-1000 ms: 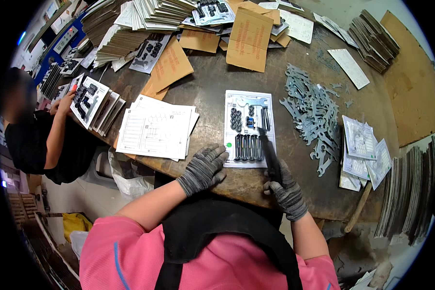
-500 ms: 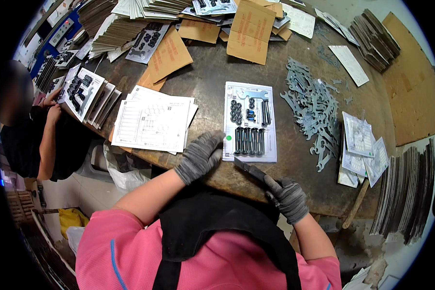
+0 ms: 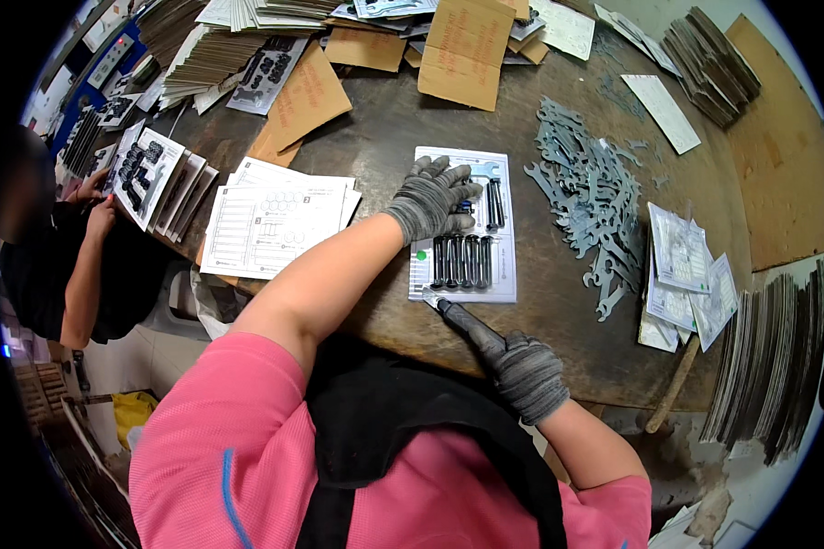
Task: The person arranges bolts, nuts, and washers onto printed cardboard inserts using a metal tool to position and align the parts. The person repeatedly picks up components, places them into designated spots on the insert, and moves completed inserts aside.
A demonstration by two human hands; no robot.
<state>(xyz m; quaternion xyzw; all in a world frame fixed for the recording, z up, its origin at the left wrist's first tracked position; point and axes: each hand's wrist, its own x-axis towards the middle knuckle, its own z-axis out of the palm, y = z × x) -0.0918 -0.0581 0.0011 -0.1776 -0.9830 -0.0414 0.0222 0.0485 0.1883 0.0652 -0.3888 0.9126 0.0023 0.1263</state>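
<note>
Head view: left hand point(image 3: 435, 194) has moved up onto the blister card point(image 3: 464, 224).
Fingers spread flat, pinning it; right hand point(image 3: 526, 373) now grips the dark tool point(image 3: 462, 320) at the card's lower corner.

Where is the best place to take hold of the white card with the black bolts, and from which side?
Probably the bare right edge of the card, coming from the right: it lies flat, the left hand covers its upper left, and the right hand keeps a tool at its lower left corner.

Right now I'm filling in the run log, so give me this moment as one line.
left hand: flat on blister card | right hand: grips dark tool, tip at card's lower left corner | bolts: in row | wrench pile: to the right
</note>
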